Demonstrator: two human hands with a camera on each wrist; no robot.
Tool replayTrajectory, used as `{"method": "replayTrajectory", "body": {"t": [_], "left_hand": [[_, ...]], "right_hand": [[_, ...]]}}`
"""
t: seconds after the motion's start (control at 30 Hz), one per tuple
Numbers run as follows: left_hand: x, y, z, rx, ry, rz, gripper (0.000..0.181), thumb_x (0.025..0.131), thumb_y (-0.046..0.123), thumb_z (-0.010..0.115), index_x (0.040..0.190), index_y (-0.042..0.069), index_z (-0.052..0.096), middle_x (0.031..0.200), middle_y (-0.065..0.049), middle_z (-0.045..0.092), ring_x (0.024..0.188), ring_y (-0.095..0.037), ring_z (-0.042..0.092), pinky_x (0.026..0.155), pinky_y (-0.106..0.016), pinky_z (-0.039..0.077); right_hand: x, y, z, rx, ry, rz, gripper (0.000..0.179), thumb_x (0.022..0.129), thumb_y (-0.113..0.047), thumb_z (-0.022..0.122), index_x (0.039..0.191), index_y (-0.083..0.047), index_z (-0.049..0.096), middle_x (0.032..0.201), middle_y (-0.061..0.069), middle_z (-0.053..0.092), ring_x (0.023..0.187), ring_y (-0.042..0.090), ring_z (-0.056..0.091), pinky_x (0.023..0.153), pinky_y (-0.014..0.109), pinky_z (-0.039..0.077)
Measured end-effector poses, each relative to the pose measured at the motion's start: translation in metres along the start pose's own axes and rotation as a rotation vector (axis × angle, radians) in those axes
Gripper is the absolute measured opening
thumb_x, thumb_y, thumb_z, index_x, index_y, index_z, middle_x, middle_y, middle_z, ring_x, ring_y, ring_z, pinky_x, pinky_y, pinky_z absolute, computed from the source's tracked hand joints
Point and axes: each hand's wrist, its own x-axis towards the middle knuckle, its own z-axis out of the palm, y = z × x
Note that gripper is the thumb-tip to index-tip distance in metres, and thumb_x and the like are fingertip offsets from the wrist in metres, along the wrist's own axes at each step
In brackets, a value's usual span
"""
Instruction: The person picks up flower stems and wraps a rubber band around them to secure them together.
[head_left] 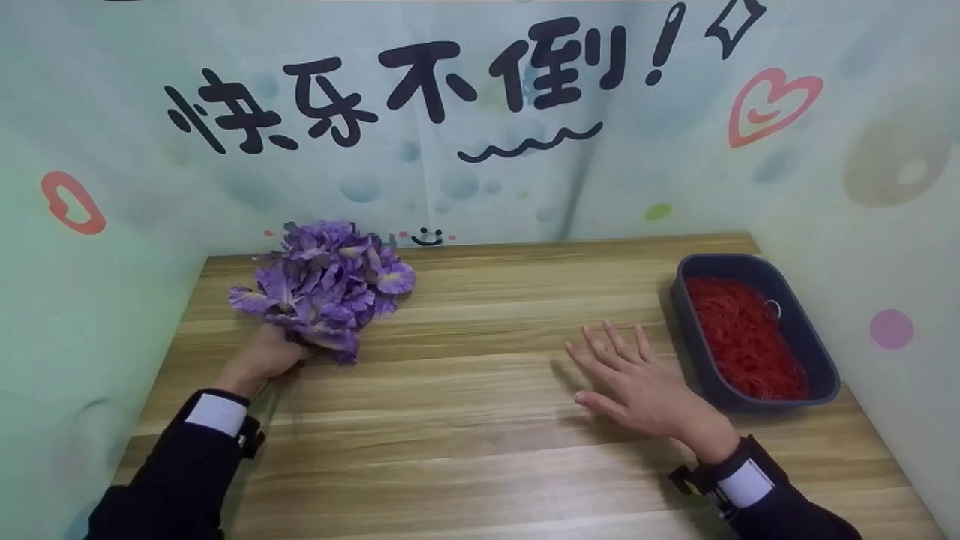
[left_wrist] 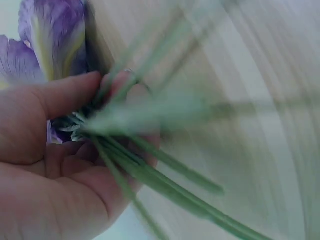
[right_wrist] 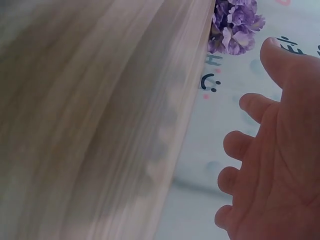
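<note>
At the left of the table, my left hand [head_left: 271, 352] grips a bunch of purple irises [head_left: 319, 277] by the stems, just below the blooms. In the left wrist view the green stems [left_wrist: 175, 187] fan out past the curled fingers, some of them blurred. A yellow-streaked petal [left_wrist: 57, 37] shows beyond the thumb. My right hand [head_left: 637, 386] holds nothing; its fingers are spread, palm down over the right half of the table, left of the dark blue tub. The right wrist view shows the same hand [right_wrist: 280, 145] with fingers apart and the flowers far off.
A dark blue tub [head_left: 814, 349] with red shredded filler [head_left: 746, 337] stands at the right edge of the wood-grain table [head_left: 465, 450]. A small ring [head_left: 773, 308] lies on the filler's far side. Printed cloth walls [head_left: 480, 187] enclose the back and both sides.
</note>
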Motion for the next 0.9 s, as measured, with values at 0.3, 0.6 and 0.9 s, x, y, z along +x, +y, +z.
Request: {"method": "replayTrajectory", "body": {"t": [0.3, 0.6, 0.9], "left_hand": [[0.009, 0.019, 0.029, -0.327, -0.094, -0.144, 0.038, 0.112, -0.001, 0.051, 0.147, -0.015, 0.045, 0.087, 0.003, 0.071, 0.07, -0.005, 0.072, 0.07, -0.022, 0.065], [0.012, 0.05, 0.066, -0.624, -0.134, -0.149, 0.013, 0.114, 0.0, 0.051, 0.125, -0.005, 0.057, 0.092, 0.0, 0.074, 0.076, -0.009, 0.073, 0.075, -0.023, 0.067], [0.019, 0.076, 0.104, -0.91, -0.144, -0.047, 0.016, 0.117, 0.004, 0.038, 0.117, -0.002, 0.054, 0.086, 0.001, 0.072, 0.072, -0.008, 0.068, 0.068, -0.018, 0.06]], "right_hand": [[0.016, -0.005, 0.006, 0.05, -0.04, -0.023, 0.07, 0.116, -0.045, 0.058, 0.175, -0.012, 0.039, 0.184, 0.026, 0.027, 0.173, 0.057, 0.015, 0.135, 0.084, 0.004], [0.03, -0.015, 0.011, 0.068, -0.049, -0.043, 0.075, 0.115, -0.043, 0.06, 0.172, -0.001, 0.038, 0.183, 0.029, 0.026, 0.173, 0.057, 0.017, 0.137, 0.082, 0.006], [0.04, -0.027, 0.016, 0.103, -0.08, -0.06, 0.079, 0.116, -0.046, 0.058, 0.173, 0.002, 0.034, 0.184, 0.03, 0.022, 0.173, 0.056, 0.016, 0.139, 0.079, 0.006]]}}
